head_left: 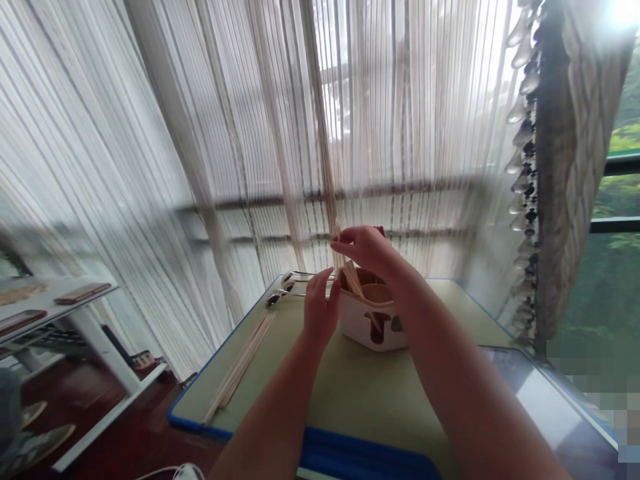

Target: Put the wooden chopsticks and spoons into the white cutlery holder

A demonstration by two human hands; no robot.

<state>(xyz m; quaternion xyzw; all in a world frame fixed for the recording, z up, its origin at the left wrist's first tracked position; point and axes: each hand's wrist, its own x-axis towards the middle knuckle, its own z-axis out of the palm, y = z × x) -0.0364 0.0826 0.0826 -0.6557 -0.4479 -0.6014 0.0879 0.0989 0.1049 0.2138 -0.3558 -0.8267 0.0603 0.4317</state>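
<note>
A white container (367, 330) with brown inside and brown patches on its wall stands on the table. Wooden chopsticks (354, 280) lean inside one of its compartments. My left hand (320, 307) is at the container's left side, thumb and fingers apart, near the rim. Above the opening, my right hand (370, 248) has thumb and fingers pinched together around pale, thin upright chopsticks (338, 257), which blend with the curtain behind. Metal spoons (281, 292) lie left of the container, their handles running behind my left hand. More chopsticks (240, 370) lie along the table's left side.
The pale green table (360, 407) has a blue edge. A dark glossy panel (545, 393) is at the right. Striped curtains (250, 133) hang behind. At left stands a white table (95, 300) with phone-like flat objects; a person's feet (45, 440) show below.
</note>
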